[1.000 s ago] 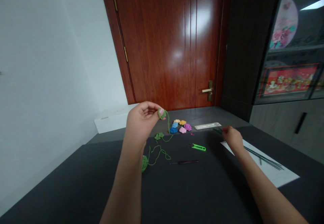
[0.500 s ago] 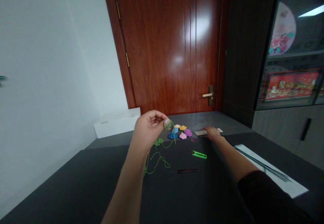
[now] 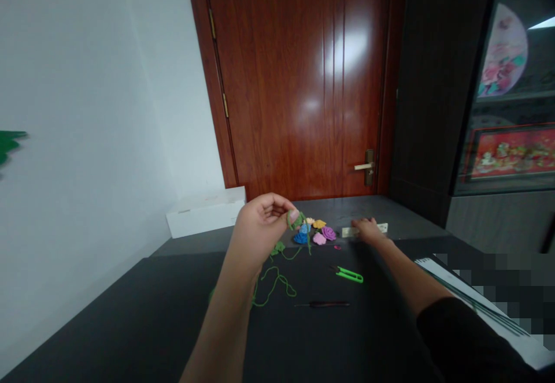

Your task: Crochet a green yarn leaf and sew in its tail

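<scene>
Between the thumb and fingers of my left hand (image 3: 264, 218) is a small green crocheted piece (image 3: 297, 220), raised above the table with a yarn tail hanging from it. My right hand (image 3: 367, 231) reaches to the back of the table, its fingers closed over the middle of a pale flat strip (image 3: 382, 228) that looks like a short ruler. Both ends of the strip show. Several crocheted flowers (image 3: 328, 233) in blue, pink, purple and yellow lie between the hands. Behind my left wrist, another green crocheted piece (image 3: 278, 248) and loose green yarn (image 3: 281, 279) are partly hidden.
Green thread snips (image 3: 349, 275) and a dark-handled crochet hook (image 3: 328, 304) lie on the dark table (image 3: 338, 342). A tiny pink ring (image 3: 337, 247) is near the flowers. Dark green stems (image 3: 477, 302) rest on white paper at right. A white box (image 3: 208, 212) stands back left.
The view has shifted slightly, so the table things appear lower and farther right. My left hand still pinches the green piece; my right hand stays at the strip, more of whose right end shows.
</scene>
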`<action>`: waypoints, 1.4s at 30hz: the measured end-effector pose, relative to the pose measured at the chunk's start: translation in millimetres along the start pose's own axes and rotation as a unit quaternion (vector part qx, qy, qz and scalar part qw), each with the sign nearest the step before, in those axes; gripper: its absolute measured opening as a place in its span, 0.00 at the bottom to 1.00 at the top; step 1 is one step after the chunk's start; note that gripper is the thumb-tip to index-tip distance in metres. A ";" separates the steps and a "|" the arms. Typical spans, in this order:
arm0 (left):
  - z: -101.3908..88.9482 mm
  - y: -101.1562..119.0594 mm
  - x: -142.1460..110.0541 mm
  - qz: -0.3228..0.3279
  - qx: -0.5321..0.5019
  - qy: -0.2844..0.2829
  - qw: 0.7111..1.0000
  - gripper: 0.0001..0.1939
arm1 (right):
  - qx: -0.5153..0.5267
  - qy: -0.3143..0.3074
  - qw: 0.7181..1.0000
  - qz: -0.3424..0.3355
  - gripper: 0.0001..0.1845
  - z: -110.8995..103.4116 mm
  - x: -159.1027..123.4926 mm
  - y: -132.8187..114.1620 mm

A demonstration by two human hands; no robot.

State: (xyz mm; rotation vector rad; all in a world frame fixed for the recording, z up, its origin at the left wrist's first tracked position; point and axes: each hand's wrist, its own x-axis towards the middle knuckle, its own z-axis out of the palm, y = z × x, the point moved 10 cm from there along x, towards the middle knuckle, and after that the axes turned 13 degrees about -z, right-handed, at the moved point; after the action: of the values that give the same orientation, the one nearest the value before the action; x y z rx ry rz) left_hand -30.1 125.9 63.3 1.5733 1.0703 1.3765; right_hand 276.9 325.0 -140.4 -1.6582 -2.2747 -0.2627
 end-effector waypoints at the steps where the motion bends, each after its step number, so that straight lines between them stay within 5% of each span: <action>1: -0.3 -0.9 1.3 0.000 -0.001 0.001 1.000 0.03 | 0.045 0.033 0.998 0.004 0.20 -10.1 1.2 -2.2; 4: -1.8 -3.8 5.5 0.002 -0.004 0.008 1.000 0.04 | 0.183 0.160 0.969 0.038 0.20 -50.8 5.5 -6.6; 8: -3.8 -7.1 8.8 0.004 -0.007 0.023 1.000 0.04 | 0.364 0.305 0.876 0.085 0.22 -102.0 2.5 -25.4; 13: -1.0 -8.4 7.8 0.000 -0.005 0.019 1.000 0.03 | 0.562 0.344 0.751 0.049 0.33 -138.7 -11.1 -89.3; 17: 0.0 -9.4 9.3 -0.006 -0.007 0.017 1.000 0.03 | 0.627 0.357 0.691 0.038 0.32 -155.3 -20.9 -130.4; 21: 2.6 -13.2 13.6 -0.014 -0.018 -0.001 1.000 0.04 | 0.628 0.378 0.679 0.044 0.28 -163.1 -22.4 -149.5; 29: 23.0 -21.0 12.1 -0.035 -0.043 -0.074 0.996 0.06 | 0.575 0.386 0.720 0.036 0.29 -172.7 -23.6 -162.5; 33: 35.3 -23.2 9.5 -0.032 -0.051 -0.088 0.994 0.07 | 0.609 0.333 0.720 -0.006 0.30 -174.9 -16.8 -178.7; 38: 27.0 -24.9 13.7 -0.011 -0.064 -0.042 0.997 0.06 | 0.681 0.216 0.696 -0.071 0.30 -175.7 -12.5 -201.4; 42: 22.0 -24.9 16.0 -0.005 -0.071 -0.041 0.997 0.06 | 0.691 0.220 0.686 -0.066 0.28 -175.7 -15.0 -199.3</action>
State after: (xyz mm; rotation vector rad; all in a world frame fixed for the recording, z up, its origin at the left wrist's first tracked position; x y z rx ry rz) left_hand -9.8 149.0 43.0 1.5053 0.9096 1.3390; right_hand 116.9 191.9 25.5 -0.4871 -1.3754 0.7839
